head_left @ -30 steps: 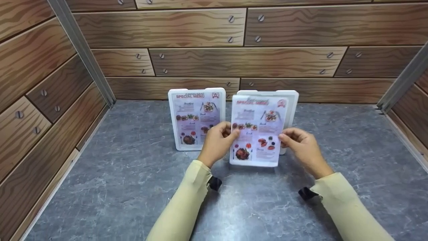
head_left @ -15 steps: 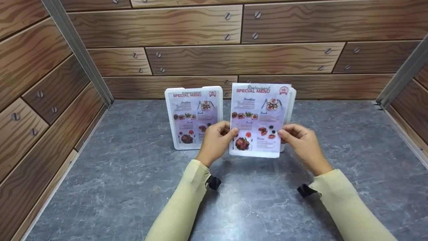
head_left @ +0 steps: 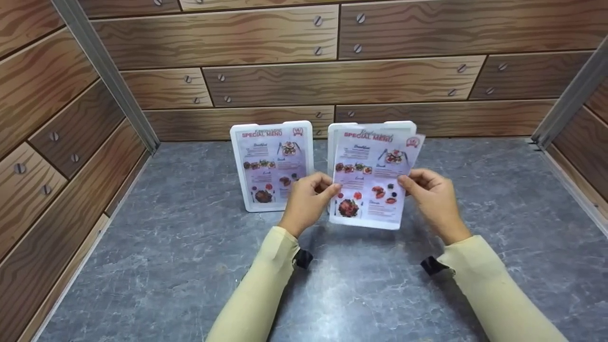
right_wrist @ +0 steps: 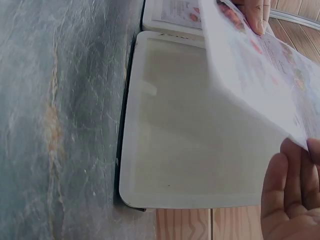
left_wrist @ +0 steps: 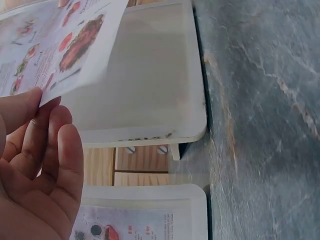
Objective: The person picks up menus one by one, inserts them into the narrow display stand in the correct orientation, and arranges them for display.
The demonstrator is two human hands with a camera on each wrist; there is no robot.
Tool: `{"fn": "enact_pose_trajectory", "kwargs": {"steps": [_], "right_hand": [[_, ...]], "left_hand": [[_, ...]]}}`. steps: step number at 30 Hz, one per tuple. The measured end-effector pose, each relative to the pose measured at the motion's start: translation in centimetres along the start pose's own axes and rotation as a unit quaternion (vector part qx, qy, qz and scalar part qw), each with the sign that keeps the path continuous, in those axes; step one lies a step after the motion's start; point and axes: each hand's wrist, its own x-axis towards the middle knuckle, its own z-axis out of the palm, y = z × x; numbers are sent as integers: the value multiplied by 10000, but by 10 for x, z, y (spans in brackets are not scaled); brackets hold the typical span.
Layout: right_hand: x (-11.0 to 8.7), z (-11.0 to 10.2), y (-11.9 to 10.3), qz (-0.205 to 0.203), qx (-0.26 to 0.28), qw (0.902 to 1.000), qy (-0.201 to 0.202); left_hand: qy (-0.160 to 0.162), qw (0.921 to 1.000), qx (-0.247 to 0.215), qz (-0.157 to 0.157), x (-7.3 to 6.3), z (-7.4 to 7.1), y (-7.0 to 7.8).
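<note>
Starting at the far left, we have the plank-patterned wall (head_left: 71, 123) running round the grey table (head_left: 351, 289), and then the left stand (head_left: 261, 207), propped up with its menu (head_left: 261, 164) facing us. Just in front of its lower right corner comes the left hand (head_left: 306, 202), thumb and forefinger closed on the left edge of the sheet (head_left: 373, 175), the other fingers loosely bent. And the sheet itself, a printed food list, is up off the table, a touch askew, right before the right stand (right_wrist: 180, 140), whose pale panel shows beneath it in both wrist views; whether they touch higher up, I can't tell. Over on the right, the right hand (head_left: 434, 202) pinches the opposite edge between thumb and bent fingers, black strap (head_left: 434, 266) at the cuff.
</note>
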Motion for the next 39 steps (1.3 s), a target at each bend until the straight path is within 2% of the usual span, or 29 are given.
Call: {"fn": "enact_pose_trajectory", "kwargs": {"steps": [4, 8, 12, 14, 17, 19, 22, 26, 29, 32, 35, 39], "right_hand": [[0, 1, -2, -29, 13, 9999, 127], [0, 0, -1, -50, 172, 9998, 80], [0, -1, -1, -155, 224, 9994, 232], [0, -1, -2, -172, 325, 9989, 306], [1, -2, -3, -27, 566, 9982, 208], [1, -3, -4, 73, 569, 9983, 66], [0, -3, -5, 110, 383, 9992, 63], [-1, -2, -5, -92, -10, 9994, 332], [-1, -1, -4, -174, -152, 9986, 468], [-1, -3, -4, -141, 61, 9976, 669], [0, -5, -6, -86, 463, 9949, 888], [3, -6, -10, -35, 804, 9932, 842]], "left_hand": [[-180, 9997, 153, -44, -1, 0, 1], [-348, 9991, 235, -52, -1, 0, 0], [-467, 9987, 192, -27, -1, 0, -1], [-648, 9977, 182, -29, -2, 0, -1], [-956, 9948, 339, -53, -2, -1, 0], [-1055, 9932, 490, -97, -2, -1, 1], [-885, 9940, 611, -219, -2, -1, 2], [-545, 9962, 581, -366, -2, 0, 3], [-520, 9959, 609, -410, -2, 0, 1], [-721, 9949, 597, -364, -3, 0, -1], [-1109, 9919, 558, -266, -3, 0, -2], [-1632, 9842, 649, -201, -2, 0, -1]]}}
